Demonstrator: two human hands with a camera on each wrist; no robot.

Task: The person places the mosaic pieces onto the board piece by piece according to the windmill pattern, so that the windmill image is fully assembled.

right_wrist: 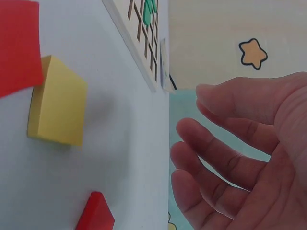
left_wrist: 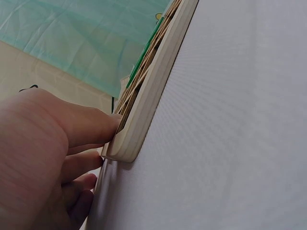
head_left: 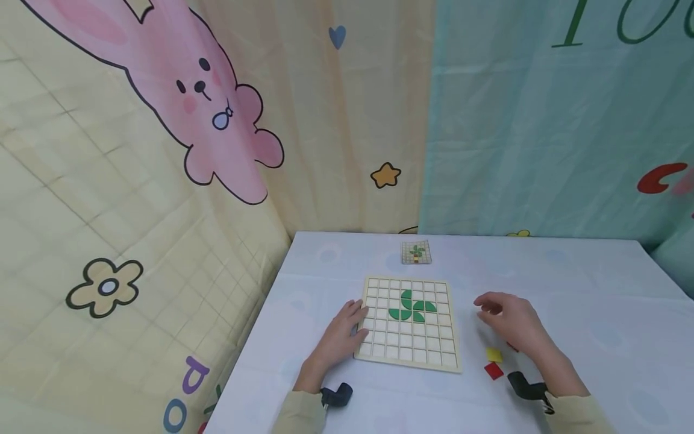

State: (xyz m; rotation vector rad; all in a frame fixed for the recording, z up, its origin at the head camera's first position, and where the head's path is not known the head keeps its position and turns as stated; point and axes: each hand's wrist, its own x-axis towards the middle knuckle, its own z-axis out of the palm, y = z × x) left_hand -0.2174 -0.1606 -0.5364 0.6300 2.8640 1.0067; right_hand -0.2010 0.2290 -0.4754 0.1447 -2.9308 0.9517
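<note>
While the left hand point(head_left: 340, 333) rests extended fingers against the grid board point(head_left: 405, 340), the empty, loosely curved right hand point(head_left: 515, 316) should pinch the yellow tile point(head_left: 494, 354) edgewise.

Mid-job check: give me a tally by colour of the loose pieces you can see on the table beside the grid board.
Red pieces: 2 (one partly hidden by the right hand in the head view)
Yellow piece: 1
Total: 3 visible
</note>
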